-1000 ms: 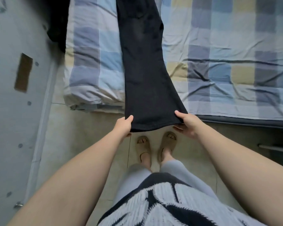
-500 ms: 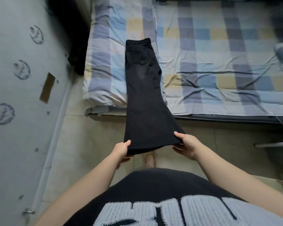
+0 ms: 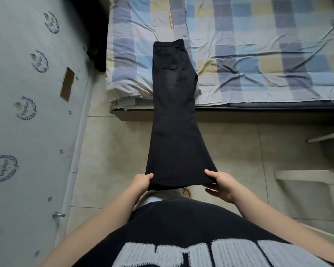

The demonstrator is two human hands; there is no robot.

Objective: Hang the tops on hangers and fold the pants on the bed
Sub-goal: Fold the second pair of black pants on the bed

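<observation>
I have the black flared cotton trousers (image 3: 174, 116) doubled leg on leg, waistband lying far from me on the blue-and-yellow checked bedsheet (image 3: 258, 45), hems out over the tiled floor (image 3: 112, 151) near my body. My left hand (image 3: 142, 181) pinches the left hem corner, thumb on top; my right hand (image 3: 221, 183) pinches the right corner likewise, lower fingers loose beneath. To fold cleanly I should keep the hem taut and level, carry it straight to the waistband, and match the edges before letting go.
</observation>
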